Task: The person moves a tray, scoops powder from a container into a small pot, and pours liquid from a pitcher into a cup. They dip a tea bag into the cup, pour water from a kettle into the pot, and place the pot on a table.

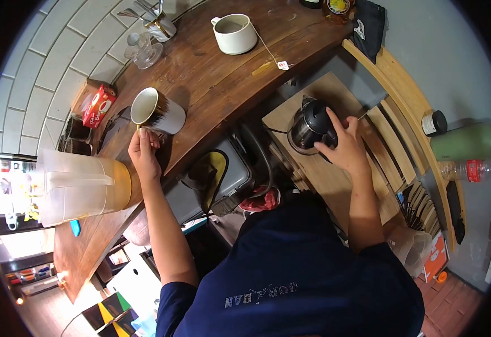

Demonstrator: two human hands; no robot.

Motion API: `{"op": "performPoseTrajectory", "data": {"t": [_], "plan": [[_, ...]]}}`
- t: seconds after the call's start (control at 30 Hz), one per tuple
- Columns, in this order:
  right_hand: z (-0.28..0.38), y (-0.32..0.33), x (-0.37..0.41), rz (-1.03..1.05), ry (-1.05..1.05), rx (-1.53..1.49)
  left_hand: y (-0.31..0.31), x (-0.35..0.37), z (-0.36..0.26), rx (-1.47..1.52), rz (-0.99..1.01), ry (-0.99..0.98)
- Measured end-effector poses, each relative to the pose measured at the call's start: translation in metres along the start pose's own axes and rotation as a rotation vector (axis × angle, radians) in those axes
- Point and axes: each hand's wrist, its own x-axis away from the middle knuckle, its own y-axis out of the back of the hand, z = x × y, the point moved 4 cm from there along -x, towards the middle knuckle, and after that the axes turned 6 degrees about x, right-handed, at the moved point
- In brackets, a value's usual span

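My left hand [145, 154] is closed on the handle of a white mug [169, 117] with a dark brown and gold pattern. That mug is tilted on the wooden counter, its opening facing up and left. Lower down on the right, my right hand [344, 143] grips a black and steel electric kettle [303, 133] by its handle, the index finger stretched along the black lid. The kettle stands on a light wooden surface. Farther back on the counter is a white cup [235, 36], with a tea bag tag [282, 65] hanging from it by a string.
A large plastic pitcher [82, 185] with amber liquid stands left of my left hand. Near the tiled wall are a red box [98, 106], a glass piece [144, 53] and a holder with cutlery [161, 27]. A green bottle [463, 142] and a plastic bottle [465, 170] are at right.
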Motion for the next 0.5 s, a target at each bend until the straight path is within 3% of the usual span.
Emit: {"op": "performPoseTrajectory", "data": {"t": [0.07,0.37,0.5], "plan": [[0.004,0.004,0.001,0.347,-0.119,0.023,0.002,0.001,0.001,-0.001,-0.012,0.006],[0.005,0.003,-0.019,0.554,0.010,0.136,-0.002,0.000,-0.002,-0.008,0.007,-0.025],[0.005,0.008,-0.021,0.518,0.016,0.038,0.001,0.000,0.001,-0.032,0.008,-0.016]]}}
